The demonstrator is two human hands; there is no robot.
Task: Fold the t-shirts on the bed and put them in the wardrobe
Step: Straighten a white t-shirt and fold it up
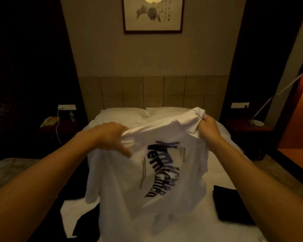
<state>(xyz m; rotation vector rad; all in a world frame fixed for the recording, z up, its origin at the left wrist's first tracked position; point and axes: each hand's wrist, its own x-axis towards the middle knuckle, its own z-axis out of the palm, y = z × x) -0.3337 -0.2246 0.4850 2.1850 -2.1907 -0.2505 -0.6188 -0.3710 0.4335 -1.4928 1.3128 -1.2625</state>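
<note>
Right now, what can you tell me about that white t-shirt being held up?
The white t-shirt looks like soft cotton, with blurred dark lettering running down the side that faces the camera. It hangs unfolded above the bed, held up along its top edge: the left hand grips one side, the right hand bunches the other. Its lower part is blurred.

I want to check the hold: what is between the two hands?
In the head view, the white printed t-shirt spans between the left hand and the right hand.
</note>
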